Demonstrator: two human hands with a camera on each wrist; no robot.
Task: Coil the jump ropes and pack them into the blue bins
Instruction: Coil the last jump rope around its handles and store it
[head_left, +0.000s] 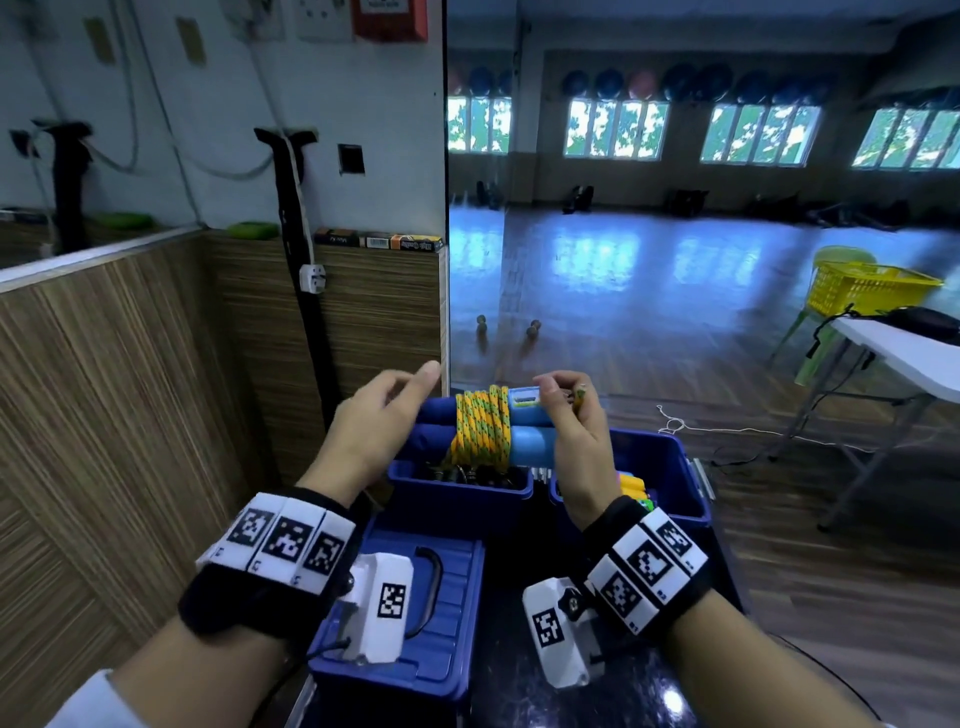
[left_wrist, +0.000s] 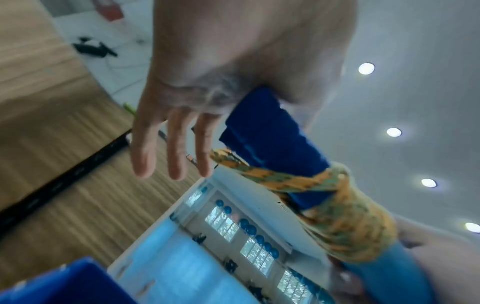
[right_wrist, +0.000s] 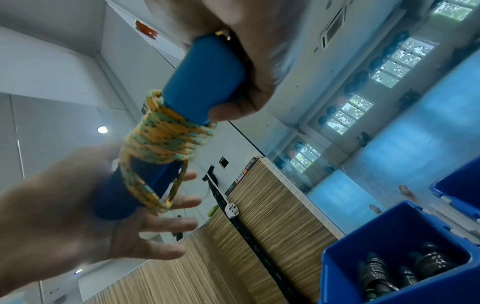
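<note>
A jump rope (head_left: 483, 428) with two blue handles side by side and yellow-green cord wound round their middle is held level above the blue bins. My right hand (head_left: 571, 421) grips the handles' right ends (right_wrist: 205, 78), fingers curled round them. My left hand (head_left: 374, 421) has straight, spread fingers (left_wrist: 171, 148), and its palm (right_wrist: 85, 216) lies against the handles' left ends. A short loop of cord (right_wrist: 155, 197) hangs by that palm. The left bin (head_left: 457, 493) below holds dark ropes (right_wrist: 376, 273). The right bin (head_left: 670, 467) holds colourful ones.
A closed blue box with a black handle (head_left: 441, 597) sits in front of the bins. A wood-panelled wall (head_left: 130, 389) stands close on the left, a large mirror behind. A white folding table (head_left: 904, 353) and a yellow basket (head_left: 867, 286) are at the right.
</note>
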